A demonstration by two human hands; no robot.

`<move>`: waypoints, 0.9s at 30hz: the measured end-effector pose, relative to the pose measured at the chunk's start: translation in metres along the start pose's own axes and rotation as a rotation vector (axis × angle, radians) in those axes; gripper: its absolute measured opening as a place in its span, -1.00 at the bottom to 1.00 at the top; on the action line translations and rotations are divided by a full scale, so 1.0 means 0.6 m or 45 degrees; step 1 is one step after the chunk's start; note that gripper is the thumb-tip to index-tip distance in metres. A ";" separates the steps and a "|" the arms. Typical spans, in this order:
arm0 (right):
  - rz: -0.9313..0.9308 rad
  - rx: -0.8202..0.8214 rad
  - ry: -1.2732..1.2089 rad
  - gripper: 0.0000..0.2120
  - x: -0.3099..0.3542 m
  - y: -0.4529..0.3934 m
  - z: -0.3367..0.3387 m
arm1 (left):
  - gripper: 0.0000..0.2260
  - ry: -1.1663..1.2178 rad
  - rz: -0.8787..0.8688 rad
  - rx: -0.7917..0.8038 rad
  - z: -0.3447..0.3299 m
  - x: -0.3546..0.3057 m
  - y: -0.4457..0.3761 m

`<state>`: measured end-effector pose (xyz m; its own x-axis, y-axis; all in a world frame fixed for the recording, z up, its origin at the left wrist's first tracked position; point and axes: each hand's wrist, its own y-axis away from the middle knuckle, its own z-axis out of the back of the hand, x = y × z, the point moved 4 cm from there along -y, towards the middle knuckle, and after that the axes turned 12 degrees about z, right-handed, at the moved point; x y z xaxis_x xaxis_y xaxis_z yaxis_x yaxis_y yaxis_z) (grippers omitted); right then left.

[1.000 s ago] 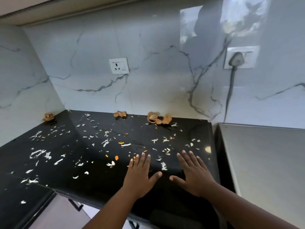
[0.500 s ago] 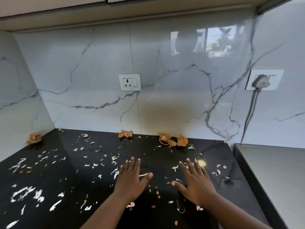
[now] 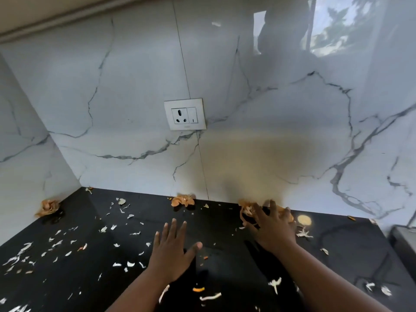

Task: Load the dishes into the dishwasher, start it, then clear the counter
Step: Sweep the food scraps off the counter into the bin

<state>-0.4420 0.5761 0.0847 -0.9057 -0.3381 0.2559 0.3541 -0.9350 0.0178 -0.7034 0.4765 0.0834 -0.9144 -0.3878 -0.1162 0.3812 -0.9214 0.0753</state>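
A black counter [image 3: 78, 278] is strewn with several white and orange vegetable scraps [image 3: 126, 264]. Three clumps of brown onion peel lie along the back wall: one at the left corner [image 3: 47, 207], one in the middle [image 3: 182, 200], one to the right [image 3: 246, 209]. My right hand [image 3: 273, 226] reaches over the right clump, fingers spread and curled onto the peel, partly hiding it. My left hand [image 3: 172, 248] lies flat on the counter with fingers apart, holding nothing.
A white marble-patterned wall rises behind the counter, with a socket and switch plate [image 3: 185, 114] above the middle peel. A grey appliance edge [image 3: 403, 235] shows at the far right. A cabinet underside [image 3: 45, 16] runs along the top.
Both hands have moved forward across the counter toward the wall. My right hand has reached the right clump of onion peel. The view has come closer to the wall.
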 end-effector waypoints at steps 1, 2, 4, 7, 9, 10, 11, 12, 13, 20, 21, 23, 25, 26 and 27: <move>0.011 0.005 0.006 -0.36 0.003 -0.017 -0.003 | 0.04 0.000 0.012 -0.003 0.000 -0.002 -0.025; 0.025 0.005 0.017 -0.38 0.006 -0.030 -0.007 | 0.02 0.006 0.020 -0.010 0.005 -0.007 -0.044; 0.040 -0.014 0.026 -0.45 0.010 -0.058 -0.016 | -0.12 -0.019 0.028 -0.023 -0.001 -0.011 -0.105; 0.105 -0.062 -0.001 -0.61 0.015 -0.091 -0.035 | -0.32 -0.096 0.016 -0.053 -0.006 -0.014 -0.182; 0.140 -0.071 -0.097 -0.61 0.014 -0.107 -0.054 | -0.38 -0.028 0.063 -0.004 -0.009 -0.021 -0.214; 0.152 -0.085 -0.164 -0.57 0.014 -0.111 -0.058 | -0.38 0.013 0.085 0.011 -0.010 -0.026 -0.226; 0.160 -0.089 -0.191 -0.51 0.014 -0.113 -0.062 | -0.38 0.043 0.099 0.014 -0.010 -0.031 -0.237; 0.169 -0.083 -0.192 -0.48 0.013 -0.115 -0.064 | -0.38 0.055 0.110 0.001 -0.008 -0.038 -0.245; 0.176 -0.072 -0.154 -0.48 0.011 -0.117 -0.068 | -0.39 0.071 0.119 -0.011 -0.015 -0.039 -0.258; 0.117 -0.068 -0.096 -0.66 -0.001 -0.128 -0.061 | -0.75 0.366 0.197 -0.146 -0.034 -0.043 -0.299; 0.114 -0.055 -0.092 -0.69 0.000 -0.127 -0.057 | -0.75 0.373 0.196 -0.161 -0.033 -0.042 -0.297; 0.099 -0.029 -0.126 -0.72 0.001 -0.126 -0.051 | -0.73 0.389 0.189 -0.205 -0.020 -0.040 -0.284; 0.070 -0.002 -0.225 -0.71 0.002 -0.121 -0.039 | -0.73 0.436 0.138 -0.254 -0.002 -0.032 -0.261; 0.033 0.007 -0.276 -0.69 -0.002 -0.116 -0.031 | -0.74 0.457 0.098 -0.272 0.010 -0.031 -0.245; -0.009 0.001 -0.325 -0.68 -0.007 -0.107 -0.023 | -0.75 0.472 0.052 -0.289 0.019 -0.030 -0.231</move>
<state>-0.4643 0.6358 0.0690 -0.8200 -0.2939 0.4912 0.3486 -0.9370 0.0212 -0.7413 0.6113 0.0862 -0.8028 -0.3685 -0.4687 0.4742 -0.8711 -0.1274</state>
